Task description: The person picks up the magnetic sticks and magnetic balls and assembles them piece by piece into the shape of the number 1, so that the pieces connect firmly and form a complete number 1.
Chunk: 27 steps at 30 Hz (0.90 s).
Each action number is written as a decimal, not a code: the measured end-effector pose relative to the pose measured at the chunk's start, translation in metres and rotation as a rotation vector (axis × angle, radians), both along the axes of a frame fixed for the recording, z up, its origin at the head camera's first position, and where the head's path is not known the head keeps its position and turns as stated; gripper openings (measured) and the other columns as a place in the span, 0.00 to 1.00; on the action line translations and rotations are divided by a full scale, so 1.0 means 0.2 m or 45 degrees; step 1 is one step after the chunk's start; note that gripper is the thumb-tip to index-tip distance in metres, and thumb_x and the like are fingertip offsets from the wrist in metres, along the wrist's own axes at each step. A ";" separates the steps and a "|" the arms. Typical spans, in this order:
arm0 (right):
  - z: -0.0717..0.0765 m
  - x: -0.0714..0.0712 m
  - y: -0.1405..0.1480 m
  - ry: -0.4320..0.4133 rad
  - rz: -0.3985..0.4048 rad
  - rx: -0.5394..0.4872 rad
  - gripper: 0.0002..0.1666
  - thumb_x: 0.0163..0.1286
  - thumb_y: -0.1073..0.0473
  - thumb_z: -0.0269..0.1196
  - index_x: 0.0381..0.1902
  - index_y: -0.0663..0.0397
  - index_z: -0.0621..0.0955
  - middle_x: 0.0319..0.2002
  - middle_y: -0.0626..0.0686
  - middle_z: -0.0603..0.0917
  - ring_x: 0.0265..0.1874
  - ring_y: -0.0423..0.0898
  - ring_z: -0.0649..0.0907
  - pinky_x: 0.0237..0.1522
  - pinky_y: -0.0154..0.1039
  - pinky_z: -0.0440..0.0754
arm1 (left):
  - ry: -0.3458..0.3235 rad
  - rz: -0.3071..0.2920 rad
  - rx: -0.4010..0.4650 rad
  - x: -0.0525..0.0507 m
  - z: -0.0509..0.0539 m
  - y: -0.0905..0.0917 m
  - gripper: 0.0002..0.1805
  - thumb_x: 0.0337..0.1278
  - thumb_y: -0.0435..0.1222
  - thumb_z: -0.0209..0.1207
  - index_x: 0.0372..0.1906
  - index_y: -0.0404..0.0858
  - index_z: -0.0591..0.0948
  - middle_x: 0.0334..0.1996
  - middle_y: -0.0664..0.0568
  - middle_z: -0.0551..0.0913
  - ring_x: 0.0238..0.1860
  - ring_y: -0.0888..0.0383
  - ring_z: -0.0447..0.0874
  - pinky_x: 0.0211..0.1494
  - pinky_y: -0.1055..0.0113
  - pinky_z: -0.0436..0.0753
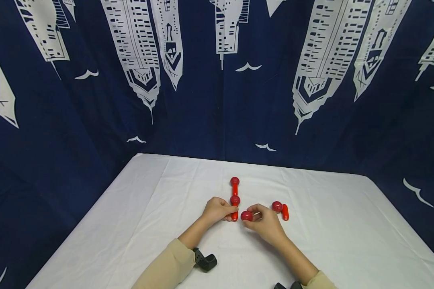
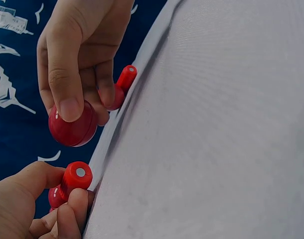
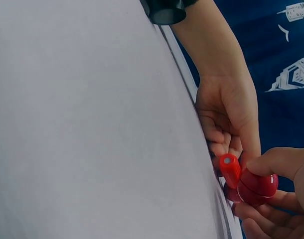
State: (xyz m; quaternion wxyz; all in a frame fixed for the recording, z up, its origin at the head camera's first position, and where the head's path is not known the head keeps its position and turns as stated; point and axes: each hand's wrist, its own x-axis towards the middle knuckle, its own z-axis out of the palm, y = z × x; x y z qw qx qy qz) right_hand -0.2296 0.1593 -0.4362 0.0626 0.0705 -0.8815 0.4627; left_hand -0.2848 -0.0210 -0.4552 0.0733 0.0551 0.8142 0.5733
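Note:
Two dark red balls and two bright red rods form a straight line on the table, running away from me: far ball [image 1: 234, 181], far rod [image 1: 235, 189], middle ball [image 1: 235, 200], near rod [image 1: 234, 217]. My left hand [image 1: 218, 209] pinches the near rod between thumb and fingers; a grey disc shows on its free end [image 2: 76, 175] in the left wrist view. My right hand [image 1: 267, 224] grips a separate red ball [image 1: 246, 216] between thumb and fingertips, just right of that rod. A small gap lies between them in the head view.
To the right of my right hand, another red ball [image 1: 276, 206] lies beside a loose red rod [image 1: 285, 212]. A white cloth [image 1: 181, 180] covers the table. Behind it hangs a dark blue curtain [image 1: 202, 120] printed with white buildings and birds.

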 end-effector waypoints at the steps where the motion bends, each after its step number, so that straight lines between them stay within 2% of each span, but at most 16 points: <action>1: 0.00 0.00 0.00 0.003 0.005 -0.018 0.19 0.50 0.63 0.76 0.39 0.60 0.82 0.30 0.50 0.82 0.29 0.44 0.81 0.29 0.33 0.80 | 0.004 -0.001 0.003 0.00 0.00 0.00 0.16 0.53 0.38 0.69 0.16 0.36 0.79 0.09 0.56 0.77 0.12 0.66 0.74 0.17 0.79 0.66; 8: -0.03 0.02 -0.03 -0.032 0.006 -0.063 0.18 0.50 0.66 0.76 0.37 0.60 0.81 0.28 0.48 0.81 0.28 0.43 0.82 0.29 0.33 0.80 | 0.010 -0.007 0.036 0.00 0.00 0.00 0.15 0.52 0.37 0.69 0.17 0.34 0.81 0.09 0.56 0.77 0.11 0.67 0.74 0.17 0.80 0.68; 14: -0.04 0.04 -0.06 -0.072 0.032 -0.114 0.19 0.49 0.67 0.75 0.38 0.61 0.78 0.29 0.50 0.82 0.30 0.45 0.83 0.34 0.36 0.83 | -0.005 -0.005 0.073 0.01 0.01 0.00 0.15 0.52 0.36 0.69 0.16 0.34 0.80 0.10 0.55 0.77 0.11 0.67 0.74 0.17 0.81 0.69; 27: -0.08 0.05 -0.10 -0.018 0.065 -0.094 0.19 0.48 0.64 0.77 0.34 0.57 0.78 0.28 0.48 0.80 0.29 0.42 0.80 0.32 0.32 0.78 | -0.005 -0.011 0.099 0.00 -0.01 0.00 0.15 0.51 0.36 0.69 0.16 0.35 0.80 0.09 0.56 0.76 0.11 0.67 0.74 0.18 0.80 0.71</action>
